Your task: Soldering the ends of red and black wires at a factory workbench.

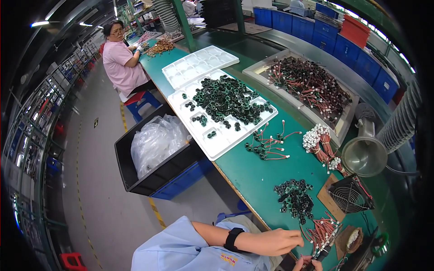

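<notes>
My left hand, with a black band at the wrist, is over the bench's near edge. Its fingers are curled together beside a bundle of red wires with white connectors; what they pinch, if anything, is hidden. At the lower edge, the fingertips of my right hand are closed around something dark and small that I cannot make out. Close to it lies a dark cylindrical handle. Beyond my hands sits a heap of small black-and-green parts. Several similar parts with red wires attached lie farther up the green bench.
A white tray bears a large pile of black parts. Wire bundles, a metal funnel and a small fan line the right side. Left of the bench stands a black bin with clear plastic. A person in pink sits farther along.
</notes>
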`<state>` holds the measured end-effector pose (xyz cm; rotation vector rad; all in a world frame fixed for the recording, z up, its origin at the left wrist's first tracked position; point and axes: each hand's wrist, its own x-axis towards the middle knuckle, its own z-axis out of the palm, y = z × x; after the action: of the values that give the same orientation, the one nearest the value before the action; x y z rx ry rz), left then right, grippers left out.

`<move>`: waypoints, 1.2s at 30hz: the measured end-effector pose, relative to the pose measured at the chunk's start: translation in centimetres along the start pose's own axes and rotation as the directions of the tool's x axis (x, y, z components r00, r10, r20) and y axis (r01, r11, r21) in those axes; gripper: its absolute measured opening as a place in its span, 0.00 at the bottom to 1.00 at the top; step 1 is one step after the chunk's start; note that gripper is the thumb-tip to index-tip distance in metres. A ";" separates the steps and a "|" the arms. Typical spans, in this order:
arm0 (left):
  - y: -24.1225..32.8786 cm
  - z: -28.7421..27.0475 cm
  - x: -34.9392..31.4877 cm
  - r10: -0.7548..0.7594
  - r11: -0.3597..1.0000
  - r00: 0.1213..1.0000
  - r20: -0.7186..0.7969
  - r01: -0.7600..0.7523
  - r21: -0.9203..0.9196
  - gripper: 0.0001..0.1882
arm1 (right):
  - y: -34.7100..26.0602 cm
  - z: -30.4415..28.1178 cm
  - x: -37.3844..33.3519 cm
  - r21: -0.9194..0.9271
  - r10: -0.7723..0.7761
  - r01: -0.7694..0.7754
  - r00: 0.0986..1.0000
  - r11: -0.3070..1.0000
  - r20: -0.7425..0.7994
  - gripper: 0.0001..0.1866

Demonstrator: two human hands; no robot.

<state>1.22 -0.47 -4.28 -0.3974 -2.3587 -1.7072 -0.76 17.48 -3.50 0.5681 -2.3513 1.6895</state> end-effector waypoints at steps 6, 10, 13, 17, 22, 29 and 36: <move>-0.1 0.3 -0.1 0.086 0.996 0.996 0.024 -0.086 -0.022 0.06 | -0.2 -0.1 -0.2 0.054 0.007 -0.009 0.999 0.998 0.048 0.18; 0.4 0.2 -0.2 0.103 0.994 0.993 0.049 -0.104 0.029 0.07 | -0.8 0.1 -0.2 0.051 -0.046 0.043 0.997 0.998 0.060 0.18; 0.6 0.3 -0.2 0.108 0.993 0.992 0.064 -0.111 0.039 0.07 | -1.0 0.0 -0.2 0.047 -0.044 0.042 0.998 0.998 0.051 0.18; 0.8 0.5 0.0 0.107 0.994 0.990 0.090 -0.107 -0.001 0.07 | -1.2 -0.4 -0.3 0.036 -0.005 0.004 1.000 0.999 0.028 0.16; 0.9 0.8 0.4 0.078 0.996 0.990 0.120 -0.071 -0.060 0.07 | -1.1 -0.6 -0.3 -0.021 0.004 -0.003 0.999 1.000 0.047 0.14; 1.6 -4.1 -1.4 0.211 0.930 0.968 -0.133 -0.158 0.331 0.07 | -1.8 -1.5 0.3 -0.128 -0.081 0.086 0.996 0.988 0.045 0.14; 13.0 -26.5 -23.3 0.529 0.726 -0.125 -0.839 0.579 0.372 0.34 | 0.8 0.4 2.2 -0.057 -0.196 0.205 0.973 0.977 0.124 0.14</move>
<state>27.70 -24.07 8.20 0.9272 -1.2942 -0.2800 -3.10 16.92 -3.47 0.8822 -2.3288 1.5182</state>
